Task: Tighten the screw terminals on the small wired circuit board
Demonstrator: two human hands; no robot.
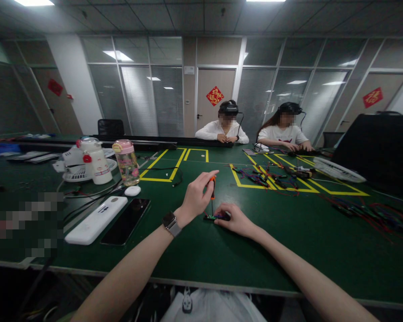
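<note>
My left hand (196,194), with a watch on its wrist, is closed round an orange-handled screwdriver (213,184) held upright. Its tip points down onto a small dark electronic part (212,218) lying on the green table (221,259). My right hand (235,220) rests on the table and pinches that small part from the right, holding it down.
A black phone (126,221) and a white flat device (97,219) lie at my left. Two bottles (127,162) and a white fan stand behind them. Coloured wires (268,176) lie in yellow-taped boxes. Two people sit across the table. A dark box (379,152) stands at right.
</note>
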